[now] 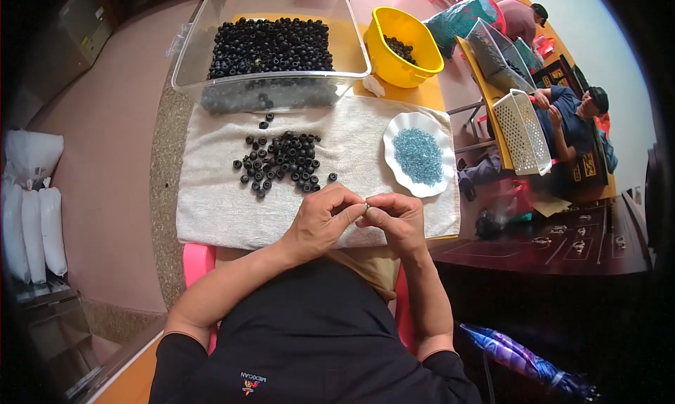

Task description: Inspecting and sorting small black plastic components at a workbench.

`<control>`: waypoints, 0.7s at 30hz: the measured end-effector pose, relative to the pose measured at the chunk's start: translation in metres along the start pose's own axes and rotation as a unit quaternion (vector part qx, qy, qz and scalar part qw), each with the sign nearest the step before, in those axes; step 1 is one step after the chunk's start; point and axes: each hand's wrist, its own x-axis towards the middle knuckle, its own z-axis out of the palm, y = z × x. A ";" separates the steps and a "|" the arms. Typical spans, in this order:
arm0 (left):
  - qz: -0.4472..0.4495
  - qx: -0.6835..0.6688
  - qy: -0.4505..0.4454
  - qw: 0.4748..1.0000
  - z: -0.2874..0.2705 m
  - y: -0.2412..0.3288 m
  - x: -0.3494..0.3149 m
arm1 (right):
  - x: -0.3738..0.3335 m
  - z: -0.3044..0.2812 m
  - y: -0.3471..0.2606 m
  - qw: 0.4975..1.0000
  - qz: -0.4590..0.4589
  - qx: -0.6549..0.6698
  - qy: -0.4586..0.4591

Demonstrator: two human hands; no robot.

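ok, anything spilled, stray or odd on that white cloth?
Nothing clearly spilled. Mildly odd: one black piece sits alone, right of the loose pile, and two more lie between pile and clear bin, apart from the rest. The blue pieces look contained in their plate.

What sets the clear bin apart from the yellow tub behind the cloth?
The clear bin is see-through, while the yellow tub is solid-coloured. The bin is rectangular and clearly larger; the tub is smaller with rounded corners. The bin holds a big heap of black pieces, the tub a much smaller pile. Both are open-topped.
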 end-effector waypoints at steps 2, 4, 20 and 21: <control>-0.007 -0.005 0.001 1.000 0.000 -0.002 0.000 | 0.000 0.005 -0.002 1.000 -0.020 -0.019 -0.001; -0.015 -0.029 0.001 0.999 0.000 -0.004 -0.001 | 0.001 0.006 -0.002 0.998 -0.042 -0.037 -0.001; -0.117 -0.144 -0.027 0.982 -0.002 -0.008 0.000 | 0.001 0.010 0.011 0.987 -0.143 -0.067 0.018; -0.118 -0.144 -0.028 0.982 -0.001 -0.008 0.000 | 0.001 0.010 0.011 0.989 -0.141 -0.048 0.023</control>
